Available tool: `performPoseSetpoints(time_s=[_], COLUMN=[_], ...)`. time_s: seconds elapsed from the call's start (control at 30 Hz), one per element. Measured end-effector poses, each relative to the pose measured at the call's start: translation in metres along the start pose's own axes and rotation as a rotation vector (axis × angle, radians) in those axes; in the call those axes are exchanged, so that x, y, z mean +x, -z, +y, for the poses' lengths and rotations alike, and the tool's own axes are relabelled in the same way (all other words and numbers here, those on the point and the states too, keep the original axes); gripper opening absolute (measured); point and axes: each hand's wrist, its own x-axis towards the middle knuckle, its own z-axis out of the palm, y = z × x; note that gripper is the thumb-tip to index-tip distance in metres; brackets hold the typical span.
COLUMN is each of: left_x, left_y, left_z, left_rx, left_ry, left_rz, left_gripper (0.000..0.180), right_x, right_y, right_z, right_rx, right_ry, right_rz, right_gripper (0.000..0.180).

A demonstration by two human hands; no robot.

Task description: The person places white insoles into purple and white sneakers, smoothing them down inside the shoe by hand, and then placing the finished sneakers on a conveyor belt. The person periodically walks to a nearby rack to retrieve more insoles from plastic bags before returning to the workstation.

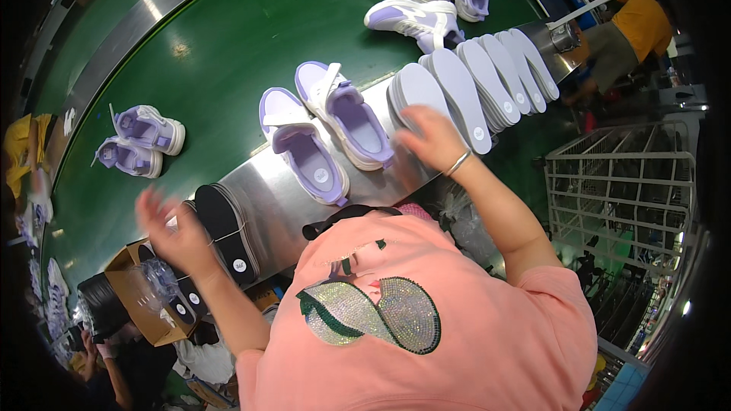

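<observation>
In front of me on the metal ledge (255, 183) stands a pair of white and lilac sneakers, the left shoe (308, 160) and the right shoe (358, 125), toes pointing away. An insole with a round white sticker shows inside the left shoe. My right hand (435, 141) hovers between the right shoe's heel and a row of stacked pale grey insoles (476, 87), fingers apart and holding nothing. Over at the left, my left hand (177, 234) is raised with spread, slightly blurred fingers. It is empty, beside a bundle of black insoles (225, 221).
On the green conveyor belt (221, 53) rest another sneaker pair (141, 141) at left and several sneakers (426, 0) at the far right. A cardboard box (126, 278) holds clear plastic and black insoles. A wire rack (620, 183) stands at right; a person in orange (643, 23) is beyond.
</observation>
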Motion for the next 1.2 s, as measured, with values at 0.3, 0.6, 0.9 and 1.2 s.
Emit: performPoseSetpoints(time_s=[0.3, 0.6, 0.9, 1.2], left_x=[-0.036, -0.052, -0.068, -0.076], left_y=[-0.212, -0.228, -0.236, -0.244], left_z=[0.064, 0.049, 0.055, 0.052], left_rx=[0.11, -0.127, -0.065, -0.02], left_ry=[-0.422, 0.062, 0.087, 0.064], left_rz=[-0.663, -0.959, -0.831, -0.758], left_gripper=[0.055, 0.035, 0.029, 0.025], right_x=[-0.004, -0.007, 0.015, -0.017], right_y=[0.039, 0.093, 0.001, 0.036], right_z=[0.086, 0.03, -0.023, -0.047], right_rx=[-0.46, 0.736, -0.182, -0.624], right_ry=[-0.616, -0.647, -0.124, -0.103], right_rz=[0.027, -0.031, -0.44, -0.526], right_gripper=[0.038, 0.021, 0.021, 0.019])
